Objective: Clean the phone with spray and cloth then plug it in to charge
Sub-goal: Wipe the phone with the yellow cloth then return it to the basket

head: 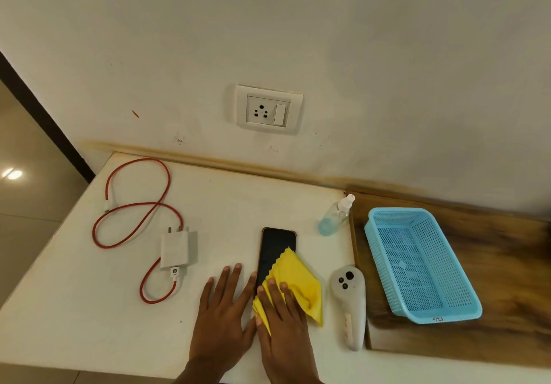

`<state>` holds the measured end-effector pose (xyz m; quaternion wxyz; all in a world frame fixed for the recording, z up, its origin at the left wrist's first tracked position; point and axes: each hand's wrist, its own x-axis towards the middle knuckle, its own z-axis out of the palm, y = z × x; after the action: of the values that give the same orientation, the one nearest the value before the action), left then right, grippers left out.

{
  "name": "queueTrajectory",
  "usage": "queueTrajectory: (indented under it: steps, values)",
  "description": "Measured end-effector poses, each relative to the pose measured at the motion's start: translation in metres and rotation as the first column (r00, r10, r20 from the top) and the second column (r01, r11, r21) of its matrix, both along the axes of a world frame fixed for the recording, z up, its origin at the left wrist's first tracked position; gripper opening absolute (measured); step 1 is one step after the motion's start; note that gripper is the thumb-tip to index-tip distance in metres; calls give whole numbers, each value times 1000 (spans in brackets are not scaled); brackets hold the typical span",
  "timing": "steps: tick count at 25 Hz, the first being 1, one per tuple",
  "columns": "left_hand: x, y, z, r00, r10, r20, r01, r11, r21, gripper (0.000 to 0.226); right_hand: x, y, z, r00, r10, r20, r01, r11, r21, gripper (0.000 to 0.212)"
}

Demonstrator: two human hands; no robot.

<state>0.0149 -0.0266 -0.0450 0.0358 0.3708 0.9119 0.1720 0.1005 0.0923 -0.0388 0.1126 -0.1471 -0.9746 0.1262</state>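
Observation:
A black phone (275, 249) lies screen up on the white table (223, 204). A yellow cloth (301, 286) covers its lower half. My right hand (281, 321) presses flat on the cloth over the phone. My left hand (223, 315) rests flat on the table beside the phone, its index finger touching the phone's left edge. A clear spray bottle (335, 215) with blue liquid stands behind and to the right of the phone. A white charger (178, 251) with a red cable (134, 204) lies to the left. A wall socket (267, 110) sits above the table.
A white controller (350, 303) lies to the right of the cloth. A blue plastic basket (417, 264) sits on a wooden board (507, 279) at the right. The table's left edge drops to a tiled floor (26, 204).

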Motion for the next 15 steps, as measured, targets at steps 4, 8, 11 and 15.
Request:
queueTrajectory:
  steps: [4,8,11,15]
  values:
    - [1,1,1,1000,3,-9,-3,1000,9,69,11,7,-9,985,126,-117,-125,992,13,53]
    - [2,0,3,1000,13,-23,-12,1000,19,69,29,17,15,971,208,120,-169,948,-271,52]
    - [2,1,6,999,12,-30,-12,1000,4,68,31,21,73,900,143,413,194,716,-671,78]
    - [2,2,8,1000,29,-10,-29,999,-27,69,14,54,131,893,-23,449,447,-56,-893,84]
